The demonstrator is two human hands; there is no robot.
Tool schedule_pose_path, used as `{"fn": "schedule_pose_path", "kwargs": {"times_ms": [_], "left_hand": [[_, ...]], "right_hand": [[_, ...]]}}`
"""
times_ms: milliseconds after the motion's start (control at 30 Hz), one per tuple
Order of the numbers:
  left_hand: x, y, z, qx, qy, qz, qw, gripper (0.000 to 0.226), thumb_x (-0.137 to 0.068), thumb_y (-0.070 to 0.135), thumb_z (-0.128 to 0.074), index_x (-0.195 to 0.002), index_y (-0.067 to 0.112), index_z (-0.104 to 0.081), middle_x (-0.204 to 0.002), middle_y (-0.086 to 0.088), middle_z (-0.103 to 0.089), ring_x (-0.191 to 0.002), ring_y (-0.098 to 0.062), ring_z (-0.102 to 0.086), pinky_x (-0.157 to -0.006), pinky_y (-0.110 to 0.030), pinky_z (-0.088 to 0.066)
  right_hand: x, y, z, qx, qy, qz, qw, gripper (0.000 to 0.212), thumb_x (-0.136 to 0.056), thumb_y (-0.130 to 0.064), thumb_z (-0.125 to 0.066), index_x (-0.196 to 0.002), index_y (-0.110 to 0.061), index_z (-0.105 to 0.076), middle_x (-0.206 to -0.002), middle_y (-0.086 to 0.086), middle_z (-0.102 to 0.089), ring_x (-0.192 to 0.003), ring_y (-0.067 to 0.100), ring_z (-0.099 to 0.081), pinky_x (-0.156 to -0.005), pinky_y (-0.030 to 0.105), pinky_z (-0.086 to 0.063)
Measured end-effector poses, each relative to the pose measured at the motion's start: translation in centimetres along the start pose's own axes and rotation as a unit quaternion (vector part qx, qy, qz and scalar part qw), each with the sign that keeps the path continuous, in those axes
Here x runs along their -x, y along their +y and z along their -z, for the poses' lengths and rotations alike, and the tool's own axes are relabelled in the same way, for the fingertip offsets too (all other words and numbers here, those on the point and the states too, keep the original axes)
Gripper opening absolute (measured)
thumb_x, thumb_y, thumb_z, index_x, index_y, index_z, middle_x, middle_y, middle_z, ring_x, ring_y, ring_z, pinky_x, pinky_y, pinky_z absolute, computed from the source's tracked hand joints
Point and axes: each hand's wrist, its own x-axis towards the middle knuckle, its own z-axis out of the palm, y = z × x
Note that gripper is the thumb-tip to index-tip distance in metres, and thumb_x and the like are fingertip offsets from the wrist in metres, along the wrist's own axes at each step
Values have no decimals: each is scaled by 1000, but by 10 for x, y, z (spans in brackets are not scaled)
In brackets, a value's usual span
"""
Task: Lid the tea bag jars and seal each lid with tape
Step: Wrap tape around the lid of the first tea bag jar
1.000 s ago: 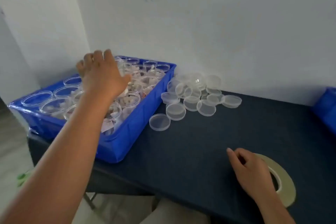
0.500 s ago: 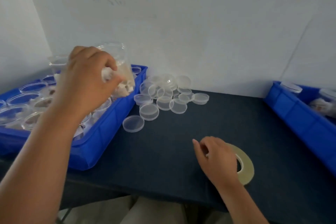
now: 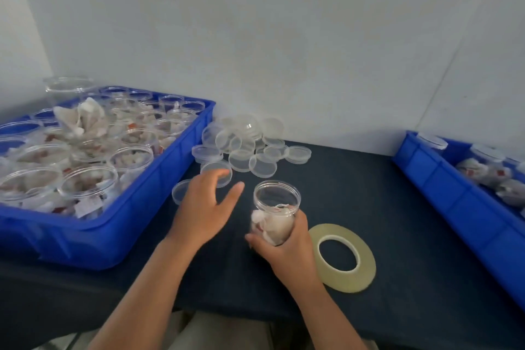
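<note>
No brand or readable writing shows anywhere; small paper tags in the crates are too blurred to read. A person stands at a dark blue cloth-covered table [image 3: 369,193] set against a pale wall. Their right hand [image 3: 287,247] is wrapped around the lower part of a clear, round plastic jar [image 3: 276,207], which stands upright on the table near its front middle, its long axis vertical and its open mouth facing up, with no lid on it. White tea bags fill its lower half. Their left hand [image 3: 206,204] is spread wide with fingers apart, palm down, over two loose clear round plastic lids [image 3: 217,176] that lie just beside a large blue plastic crate [image 3: 136,207] on the left. That crate holds many open clear jars of tea bags. Behind the hand, a heap of clear lids [image 3: 250,145] rests by the wall. A flat ring of pale yellowish tape [image 3: 342,257] lies on the table, just right of the right hand. A second blue crate [image 3: 443,187] at the right edge holds lidded jars.
</note>
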Motion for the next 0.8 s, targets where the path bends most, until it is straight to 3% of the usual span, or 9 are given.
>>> {"fn": "schedule_pose_path", "kwargs": {"times_ms": [100, 167, 233, 367, 467, 567, 633, 700, 800], "left_hand": [[-27, -37, -1, -147, -11, 103, 984, 86, -96, 78, -35, -149, 13, -54, -154, -11, -54, -143, -31, -46, -114, -49, -41], [-33, -55, -5, -245, -70, 162, 953, 89, -98, 74, -48, -160, 10, -39, -166, -18, -36, -154, -37, -31, -122, -52, -32], [-34, -64, -12, -290, -96, 170, 937, 83, -99, 67, -56, -157, 10, -41, -162, -18, -42, -149, -37, -37, -121, -52, -38], [-31, -64, -15, -296, -63, 162, 939, 93, -86, 74, -68, -154, 15, -46, -152, -14, -51, -137, -37, -48, -108, -50, -46], [-25, -59, -12, -280, -95, 175, 939, 110, -76, 85, -68, -158, 15, -44, -155, -14, -43, -142, -36, -41, -110, -48, -45], [-17, -54, -10, -266, -128, 174, 939, 104, -72, 89, -69, -148, 20, -52, -150, -11, -43, -139, -33, -39, -110, -46, -44], [-12, -50, -9, -223, -125, 164, 953, 97, -70, 85, -74, -141, 23, -52, -141, -6, -52, -130, -29, -51, -104, -45, -50], [-9, -39, -6, -81, -91, 184, 975, 94, -72, 81, -76, -143, 26, -45, -130, 4, -60, -115, -20, -61, -89, -41, -54], [-19, -10, -1, 171, -53, 228, 957, 73, -85, 81, -47, -146, 41, -45, -124, 12, -65, -111, -13, -62, -87, -34, -46]], "right_hand": [[-1, 0, -1, 20, -2, -3, 1000, 93, -62, -48, -101, -135, -35, -45, -127, -17, -61, -116, 2, -62, -99, 31, -56], [-2, 1, 0, 27, -5, -6, 1000, 94, -62, -49, -101, -136, -36, -44, -128, -19, -60, -116, -1, -60, -100, 28, -55], [-2, 2, 1, 34, -13, -8, 999, 96, -62, -51, -100, -138, -37, -43, -130, -21, -58, -118, -2, -58, -100, 23, -53], [-1, 3, 1, 44, -36, -8, 998, 100, -58, -65, -94, -138, -44, -38, -130, -25, -55, -118, -7, -55, -92, 10, -50], [0, 5, -1, 56, -47, -1, 997, 100, -57, -70, -92, -138, -45, -38, -130, -26, -56, -119, -3, -58, -97, 21, -54], [-1, 5, -1, 48, -50, 5, 998, 99, -56, -71, -92, -136, -47, -39, -129, -29, -57, -118, -6, -58, -99, 25, -56], [0, 4, -1, 40, -50, 8, 998, 98, -56, -69, -93, -136, -48, -39, -129, -30, -57, -118, -7, -58, -99, 24, -55], [2, 1, 0, 31, -54, 13, 998, 93, -59, -64, -94, -132, -58, -36, -128, -33, -57, -119, -9, -58, -95, 18, -53], [2, -2, 2, 17, -65, 18, 998, 91, -63, -58, -95, -126, -69, -30, -128, -42, -53, -119, -11, -58, -90, 9, -51]]}}
